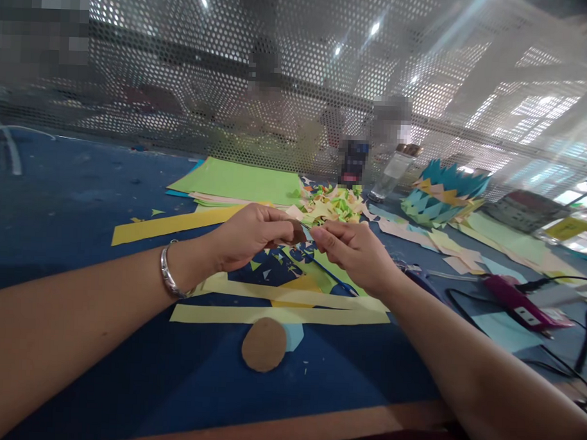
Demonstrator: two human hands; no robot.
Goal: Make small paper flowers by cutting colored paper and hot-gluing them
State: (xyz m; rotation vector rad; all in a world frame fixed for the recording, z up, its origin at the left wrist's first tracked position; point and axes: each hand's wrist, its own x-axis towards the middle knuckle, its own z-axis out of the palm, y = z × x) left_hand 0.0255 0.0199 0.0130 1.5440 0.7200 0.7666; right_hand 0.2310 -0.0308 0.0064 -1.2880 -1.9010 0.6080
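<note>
My left hand (259,235), with a silver bangle at the wrist, is closed on a small brown cardboard piece (300,232) above the middle of the table. My right hand (354,253) pinches the near end of a pale blue paper bit (309,234) that touches the cardboard; the fingers hide most of both. Below the hands lie pale yellow paper strips (280,316). Closer to me rests a round cardboard disc (264,345), partly over a light blue paper piece (294,337). A blue-handled tool (343,288), likely scissors, lies beneath my right hand.
Green paper sheets (247,181) are stacked behind, beside a pile of paper scraps (339,203). A bottle (392,173) and a zigzag paper crown (443,194) stand back right. A purple power strip (524,304) with black cables lies right. A perforated screen (206,95) borders the table.
</note>
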